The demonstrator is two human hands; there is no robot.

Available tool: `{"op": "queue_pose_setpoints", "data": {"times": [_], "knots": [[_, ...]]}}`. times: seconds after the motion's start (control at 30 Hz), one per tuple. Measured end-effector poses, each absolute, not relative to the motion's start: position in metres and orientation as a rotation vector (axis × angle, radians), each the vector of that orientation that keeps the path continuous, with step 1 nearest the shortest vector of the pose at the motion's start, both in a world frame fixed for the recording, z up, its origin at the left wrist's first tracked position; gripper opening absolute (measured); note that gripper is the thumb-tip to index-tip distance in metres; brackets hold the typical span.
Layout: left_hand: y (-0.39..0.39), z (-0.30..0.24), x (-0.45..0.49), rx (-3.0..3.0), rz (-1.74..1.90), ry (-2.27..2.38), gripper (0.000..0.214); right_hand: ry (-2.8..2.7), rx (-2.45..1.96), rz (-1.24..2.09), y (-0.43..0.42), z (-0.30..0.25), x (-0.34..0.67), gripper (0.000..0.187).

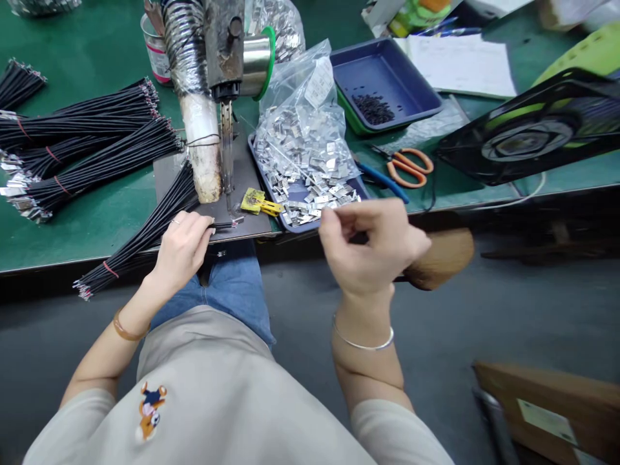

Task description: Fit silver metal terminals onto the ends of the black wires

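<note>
Head view, read from left to right. Tied bundles of black cables lie on the green tabletop, some cut off by the left edge. Another bundle, slim, black and bound by a red tie, slants past the tabletop's front edge; the wrapped tube covers part of its upper end. Left hand: grip closed on a black cable, whose pale end projects rightward over the dark board. Fingers conceal the cable's middle; the end is too small for its strands to be counted. Centre: a yellow clip lies beside the blue tray of shiny metal pieces, partly veiled by a clear bag. Right hand: raised before the tray, fingers curled, thumb near the forefinger; blur prevents telling whether this grip holds anything. Far right: a black fan, cut off by the frame.
</note>
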State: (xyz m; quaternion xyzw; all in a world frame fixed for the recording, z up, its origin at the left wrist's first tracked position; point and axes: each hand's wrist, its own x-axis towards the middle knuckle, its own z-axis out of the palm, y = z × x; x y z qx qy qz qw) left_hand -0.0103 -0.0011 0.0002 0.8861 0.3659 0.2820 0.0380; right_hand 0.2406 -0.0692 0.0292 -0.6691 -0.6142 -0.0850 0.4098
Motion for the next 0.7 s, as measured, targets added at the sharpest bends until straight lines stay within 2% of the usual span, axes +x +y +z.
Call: {"op": "queue_pose_setpoints", "data": {"times": [0.2, 0.33, 0.53, 0.7], "knots": [[0.000, -0.003, -0.008, 2.592, 0.922, 1.018, 0.020, -1.742, -2.026, -0.039, -0.031, 0.017, 0.280, 0.009], [-0.004, -0.006, -0.004, 2.581, 1.018, 1.000, 0.020, -1.966, -2.024, 0.112, -0.013, 0.006, 0.296, 0.013], [-0.006, -0.013, 0.001, 2.577, 1.078, 0.969, 0.020, -2.105, -2.015, 0.013, -0.004, 0.005, 0.301, 0.017], [-0.006, -0.009, -0.001, 2.427, 1.006, 0.930, 0.020, -2.164, -1.962, 0.074, -0.006, 0.004, 0.305, 0.017]]}}
